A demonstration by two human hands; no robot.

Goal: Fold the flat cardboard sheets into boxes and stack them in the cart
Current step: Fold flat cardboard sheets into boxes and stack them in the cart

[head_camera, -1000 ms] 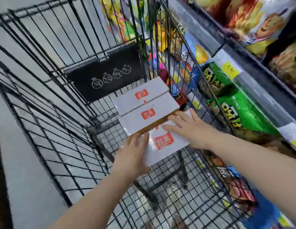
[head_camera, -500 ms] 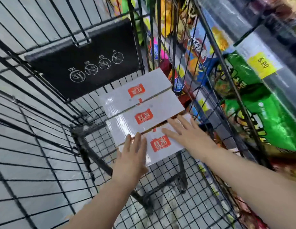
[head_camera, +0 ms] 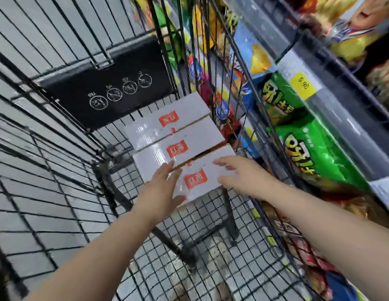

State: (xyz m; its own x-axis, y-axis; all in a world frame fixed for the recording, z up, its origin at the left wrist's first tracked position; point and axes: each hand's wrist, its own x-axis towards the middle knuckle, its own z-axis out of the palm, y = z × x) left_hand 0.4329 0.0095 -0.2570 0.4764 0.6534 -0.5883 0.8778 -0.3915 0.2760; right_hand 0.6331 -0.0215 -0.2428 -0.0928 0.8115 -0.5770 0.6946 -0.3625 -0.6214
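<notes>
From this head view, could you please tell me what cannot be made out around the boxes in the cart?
- Near box: its left end is covered by the left hand; hand contact is unclear through motion blur.
- Whether more boxes lie beneath the three: hidden by their tops.
- Yellow price tag: digits blurred.
- Cart: near end cut off by the bottom edge.

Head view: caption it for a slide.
Both hands, left and right, rest open on the nearest of three white boxes in the cart.

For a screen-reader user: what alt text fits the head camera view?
Two bare hands, left and right, rest open on the nearest of three white cardboard boxes with red labels, lined up on the floor of a black wire shopping cart. Snack bags fill shelves to the right.
</notes>
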